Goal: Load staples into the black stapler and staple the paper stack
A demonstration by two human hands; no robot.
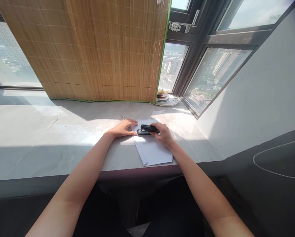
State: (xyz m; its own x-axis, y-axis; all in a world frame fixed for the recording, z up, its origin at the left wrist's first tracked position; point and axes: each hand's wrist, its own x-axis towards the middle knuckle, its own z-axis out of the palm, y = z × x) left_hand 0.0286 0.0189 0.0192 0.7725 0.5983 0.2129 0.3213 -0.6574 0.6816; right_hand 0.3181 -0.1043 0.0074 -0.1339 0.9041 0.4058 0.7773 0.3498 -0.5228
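A black stapler [144,129] lies over white sheets of paper [153,151] on the windowsill, its arm and base parted at the left end. My right hand [164,134] is closed around the stapler's right end. At the left edge of the paper, my left hand [124,127] rests with its thumb and fingers apart, the fingertips touching the sheets. The paper's upper part is partly covered by the stapler and my right hand. Whether the stapler's jaws enclose a paper edge, I cannot tell.
A bamboo blind [105,52] with green edging hangs just beyond my hands. Stacked plates [166,100] stand in the window corner. The pale sill [63,158] ends at a front edge near me. A white beaded cord [263,151] hangs at the right.
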